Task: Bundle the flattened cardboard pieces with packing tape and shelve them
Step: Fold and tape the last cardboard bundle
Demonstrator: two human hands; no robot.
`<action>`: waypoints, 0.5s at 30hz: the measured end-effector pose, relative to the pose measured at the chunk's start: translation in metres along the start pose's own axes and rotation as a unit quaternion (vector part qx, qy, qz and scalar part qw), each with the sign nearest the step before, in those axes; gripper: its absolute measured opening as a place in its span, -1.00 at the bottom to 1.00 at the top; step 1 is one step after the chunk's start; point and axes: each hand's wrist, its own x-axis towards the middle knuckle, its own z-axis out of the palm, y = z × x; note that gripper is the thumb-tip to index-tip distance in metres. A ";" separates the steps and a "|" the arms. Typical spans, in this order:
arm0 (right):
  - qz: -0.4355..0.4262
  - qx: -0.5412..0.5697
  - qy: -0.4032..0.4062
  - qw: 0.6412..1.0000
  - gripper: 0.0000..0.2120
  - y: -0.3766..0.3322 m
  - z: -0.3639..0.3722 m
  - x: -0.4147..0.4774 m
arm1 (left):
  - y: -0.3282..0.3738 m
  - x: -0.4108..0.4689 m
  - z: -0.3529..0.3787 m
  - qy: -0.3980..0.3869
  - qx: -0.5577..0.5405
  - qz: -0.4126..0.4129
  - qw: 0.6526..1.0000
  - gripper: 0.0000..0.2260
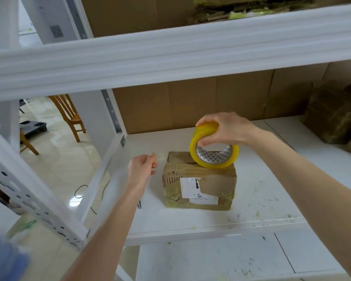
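Observation:
A taped bundle of flattened cardboard (199, 187) with a white shipping label lies on the white shelf board (272, 189). A yellow roll of packing tape (215, 157) stands on its edge on top of the bundle. My right hand (225, 128) grips the roll from above, thumb inside the core. My left hand (142, 169) hovers just left of the bundle with its fingers loosely curled, and I cannot see anything in it. A faint strip of clear tape may run from it toward the bundle, but this is unclear.
A white metal shelf beam (170, 59) crosses the view above the hands. Flat cardboard sheets (190, 106) line the back of the shelf. Another taped bundle (334, 116) sits at the far right. A small dark object (139, 204) lies near the shelf's left edge. A wooden chair (69, 116) stands on the floor at left.

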 end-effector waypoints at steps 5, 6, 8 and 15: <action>-0.004 -0.006 -0.007 1.000 -0.45 -0.005 0.001 -0.002 | -0.009 -0.002 0.004 -0.001 0.054 0.036 0.998 -0.70; -0.006 -0.009 -0.006 1.000 -0.45 -0.006 0.003 -0.002 | -0.013 -0.003 0.007 -0.019 0.060 0.027 0.998 -0.70; -0.014 -0.019 -0.004 1.000 -0.44 -0.010 0.006 -0.003 | -0.019 -0.005 0.013 -0.059 0.059 -0.001 0.996 -0.69; -0.017 -0.058 0.019 0.998 -0.45 -0.018 0.014 -0.003 | -0.034 -0.006 0.007 -0.141 0.226 -0.088 0.960 -0.59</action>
